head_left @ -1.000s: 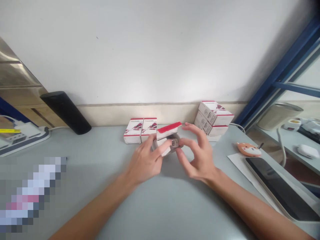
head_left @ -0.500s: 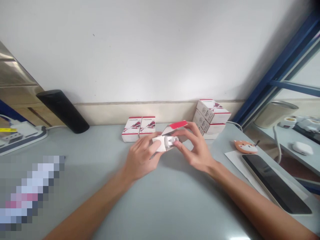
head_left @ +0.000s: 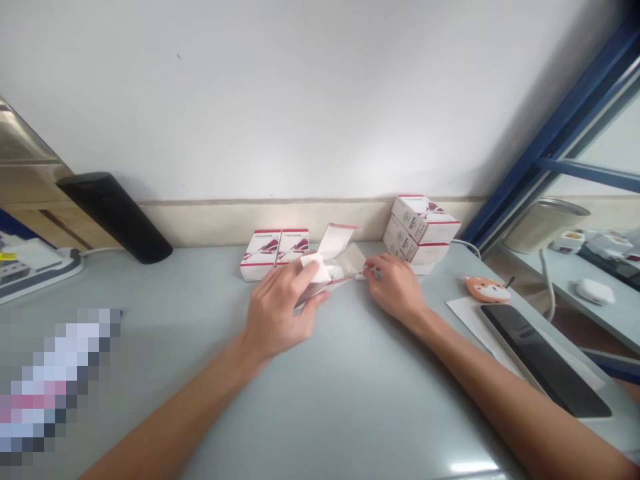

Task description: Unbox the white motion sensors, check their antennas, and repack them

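Note:
My left hand [head_left: 280, 303] is wrapped around a small white carton [head_left: 321, 273], which it tilts above the tabletop. The carton's end is open toward the right, with its flap [head_left: 338, 240] raised. Inside the opening a shiny clear-and-silver item [head_left: 336, 272] partly shows; its kind is unclear. Just right of the carton, my right hand [head_left: 397, 287] has its fingertips pinched together on a small white piece [head_left: 360, 275], low over the table. Most of that piece is hidden by the fingers.
Two red-and-white boxes [head_left: 261, 252] lie side by side against the wall. More such boxes [head_left: 425, 230] are stacked behind my right hand. A black cylinder [head_left: 117, 217] leans at the left. On the right are an orange animal-face item [head_left: 487, 289] and a phone [head_left: 545, 360] on paper.
My right hand has left the carton's opening and moved right and down toward the table, holding a small white piece. The carton has tilted in my left hand. The view has shifted slightly.

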{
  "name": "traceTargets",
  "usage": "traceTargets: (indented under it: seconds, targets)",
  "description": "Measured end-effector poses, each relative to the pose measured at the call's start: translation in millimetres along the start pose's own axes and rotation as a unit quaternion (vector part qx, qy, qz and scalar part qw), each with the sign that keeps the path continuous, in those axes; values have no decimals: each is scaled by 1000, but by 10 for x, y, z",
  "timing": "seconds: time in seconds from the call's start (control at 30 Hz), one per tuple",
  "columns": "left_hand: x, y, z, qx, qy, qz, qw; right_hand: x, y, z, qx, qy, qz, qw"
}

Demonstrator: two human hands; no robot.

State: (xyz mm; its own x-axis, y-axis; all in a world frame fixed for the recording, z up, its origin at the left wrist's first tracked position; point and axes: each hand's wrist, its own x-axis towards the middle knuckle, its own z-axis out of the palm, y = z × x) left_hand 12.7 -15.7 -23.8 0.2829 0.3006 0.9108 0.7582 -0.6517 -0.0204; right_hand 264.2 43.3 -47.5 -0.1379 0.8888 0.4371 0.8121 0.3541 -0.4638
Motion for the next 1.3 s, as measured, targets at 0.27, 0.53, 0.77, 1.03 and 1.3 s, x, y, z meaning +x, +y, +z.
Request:
traceTargets:
  seconds: [0.27,0.53,0.77,1.03,1.3]
  targets:
    - [47,27,-11,9,-43,19,999,-148,-438,-287,133,204,-189,951]
    - [41,54,-4,-2,-60,61,996,-243,-597,-266,223,-37,-96,969]
    - [14,84,-4,-1,-86,65,994,-158,-556,-258,368,-114,60,921]
    - [15,62,3,-4,-78,27,997,-64,-485,-286,465,-67,117,875]
    - [7,58,10,-1,-54,-12,998,40,-129,-200,84,30,82,993]
